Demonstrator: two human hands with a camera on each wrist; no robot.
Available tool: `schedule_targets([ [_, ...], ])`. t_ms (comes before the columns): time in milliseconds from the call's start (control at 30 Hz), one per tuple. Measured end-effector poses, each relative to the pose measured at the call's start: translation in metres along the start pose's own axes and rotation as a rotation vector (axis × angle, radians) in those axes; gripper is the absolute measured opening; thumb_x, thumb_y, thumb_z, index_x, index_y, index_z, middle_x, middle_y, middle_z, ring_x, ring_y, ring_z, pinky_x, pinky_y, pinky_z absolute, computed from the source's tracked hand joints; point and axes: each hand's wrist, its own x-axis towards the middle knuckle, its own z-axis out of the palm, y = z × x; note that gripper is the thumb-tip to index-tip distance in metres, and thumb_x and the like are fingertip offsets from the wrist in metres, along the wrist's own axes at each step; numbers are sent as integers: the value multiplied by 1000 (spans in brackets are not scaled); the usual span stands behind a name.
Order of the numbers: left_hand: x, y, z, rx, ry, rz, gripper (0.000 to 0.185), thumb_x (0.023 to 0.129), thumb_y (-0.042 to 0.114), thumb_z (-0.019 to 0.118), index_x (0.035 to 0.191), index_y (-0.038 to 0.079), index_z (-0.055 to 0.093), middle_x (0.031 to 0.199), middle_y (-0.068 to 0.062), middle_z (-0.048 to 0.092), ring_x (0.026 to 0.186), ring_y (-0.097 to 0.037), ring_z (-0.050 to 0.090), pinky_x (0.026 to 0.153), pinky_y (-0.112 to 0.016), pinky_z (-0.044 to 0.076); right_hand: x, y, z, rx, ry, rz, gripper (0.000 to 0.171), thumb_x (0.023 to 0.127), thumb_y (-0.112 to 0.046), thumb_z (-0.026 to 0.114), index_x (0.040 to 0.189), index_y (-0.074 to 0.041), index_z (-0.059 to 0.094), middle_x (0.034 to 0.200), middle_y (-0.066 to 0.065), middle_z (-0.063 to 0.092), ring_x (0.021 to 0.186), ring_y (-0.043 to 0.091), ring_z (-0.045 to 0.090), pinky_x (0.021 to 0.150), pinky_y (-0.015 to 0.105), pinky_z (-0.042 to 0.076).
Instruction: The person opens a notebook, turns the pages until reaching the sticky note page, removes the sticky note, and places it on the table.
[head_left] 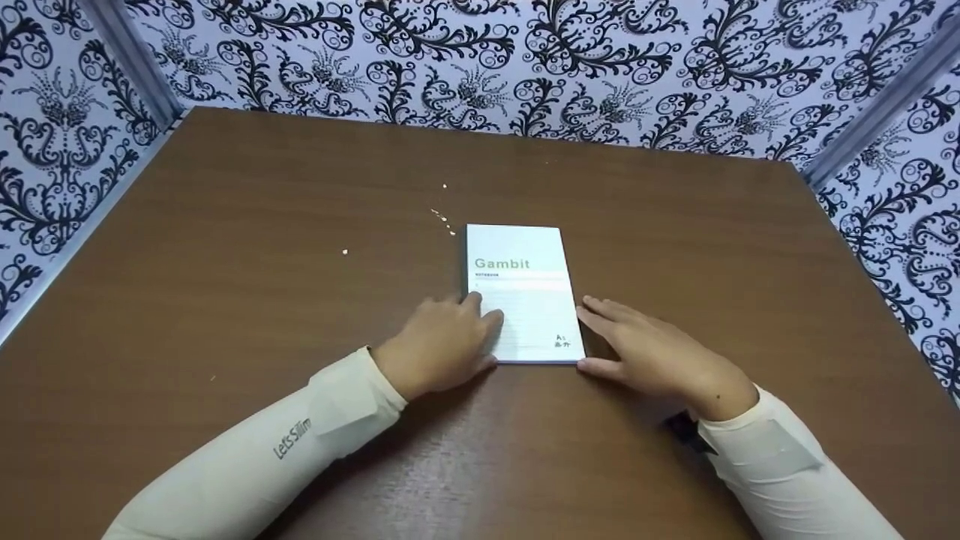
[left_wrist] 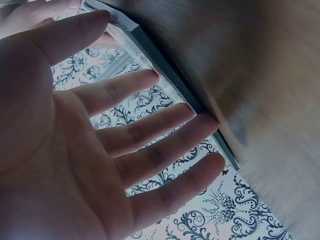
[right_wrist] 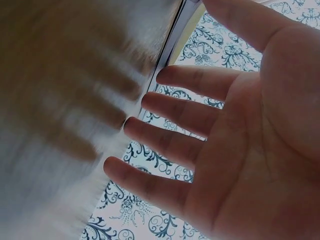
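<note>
A white notebook (head_left: 529, 307) marked "Gambit" lies flat on the brown table, its dark spine to the left. My left hand (head_left: 442, 345) is at its lower left side, with fingers overlapping the cover in the head view. In the left wrist view, that hand's fingers extend fairly straight and spread, tips along the dark spine (left_wrist: 172, 80). On the opposite side, my right hand (head_left: 660, 356) has its fingertips at the notebook's right edge and thumb by the lower right corner. The right wrist view shows its fingers (right_wrist: 167, 135) spread and extended toward the notebook's edge (right_wrist: 171, 42).
Several small pale crumbs (head_left: 443, 219) are scattered on the table (head_left: 300, 180) beyond and left of the notebook. Walls with a black-and-white scroll pattern (head_left: 465, 67) rise behind the table and along both sides. Both forearms wear pale sleeves (head_left: 247, 465).
</note>
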Motion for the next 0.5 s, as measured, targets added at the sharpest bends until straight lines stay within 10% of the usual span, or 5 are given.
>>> schedule_targets([
  [500,-1,-6,2,-70,90,74,43,86,37,75,111,6,59,84,-13,65,69,-30,66,56,-44,53,-2,4,-3,77,1,-37,79,95,-43,65,156,-6,31,164,17,25,151,41,24,120,57,24],
])
